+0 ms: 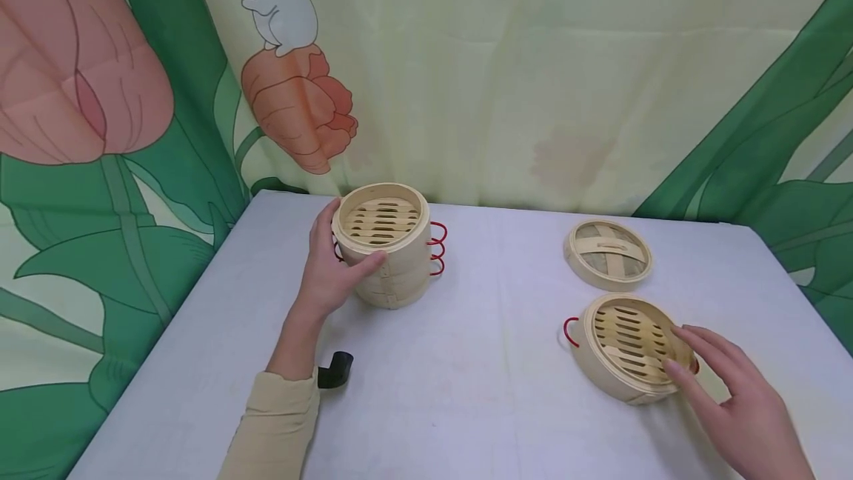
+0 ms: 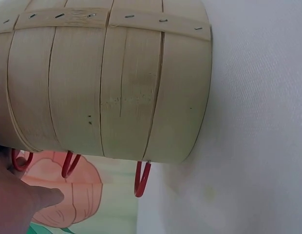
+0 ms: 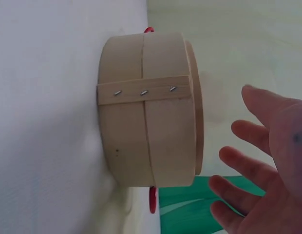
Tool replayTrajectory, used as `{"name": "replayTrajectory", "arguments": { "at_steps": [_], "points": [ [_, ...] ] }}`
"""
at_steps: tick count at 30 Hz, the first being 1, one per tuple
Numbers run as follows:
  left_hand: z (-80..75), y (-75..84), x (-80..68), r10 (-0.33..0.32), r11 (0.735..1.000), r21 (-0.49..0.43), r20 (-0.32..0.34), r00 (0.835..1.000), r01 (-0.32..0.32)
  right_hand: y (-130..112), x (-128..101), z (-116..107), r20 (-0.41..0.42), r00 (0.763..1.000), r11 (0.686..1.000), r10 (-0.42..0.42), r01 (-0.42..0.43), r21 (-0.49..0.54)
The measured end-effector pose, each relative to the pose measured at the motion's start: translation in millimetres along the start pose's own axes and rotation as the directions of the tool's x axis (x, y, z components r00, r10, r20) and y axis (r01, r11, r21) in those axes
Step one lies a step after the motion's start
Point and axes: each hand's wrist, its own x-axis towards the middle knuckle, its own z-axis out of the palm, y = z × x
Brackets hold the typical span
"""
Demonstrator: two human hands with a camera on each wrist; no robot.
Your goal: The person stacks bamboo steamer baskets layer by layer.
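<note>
Left hand (image 1: pixel 333 265): curled about the upper left side of a stack of bamboo steamers (image 1: pixel 400 261), thumb along the front of the top rim. Location of stack: rear left of a white table (image 1: pixel 466 406), upright, slatted base facing up inside. Red loops (image 1: pixel 437 247) on its right side in the head view; in the left wrist view, three further loops along the other side, plus a stapled band (image 2: pixel 129 17) across the wall, and only part of the hand.

Right hand (image 1: pixel 740 398): fingers spread loosely, nothing in hold. Nearest item: a separate bamboo steamer (image 1: pixel 620 350), on the table at right. In the head view, fingertips seemingly over its rim; in the right wrist view, a plain gap between. Stapled strip (image 3: pixel 143 91) visible only there.

Head view only: round lid (image 1: pixel 608 250) with woven centre, just behind the separate steamer; black curved piece (image 1: pixel 336 369) beside the left sleeve (image 1: pixel 276 421).
</note>
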Motion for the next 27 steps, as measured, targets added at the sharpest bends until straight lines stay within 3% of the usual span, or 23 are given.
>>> {"name": "replayTrajectory", "arguments": {
  "at_steps": [10,27],
  "points": [
    [0.2,-0.8,0.1,-0.005,1.000,0.018,-0.007,1.000,0.005,14,-7,10,0.090,0.995,0.999,-0.040,0.040,0.010],
    [1.6,-0.5,0.8,0.013,1.000,0.024,-0.022,1.000,-0.013,27,-11,22,0.054,0.987,0.988,-0.151,0.153,-0.034]
  ]
}}
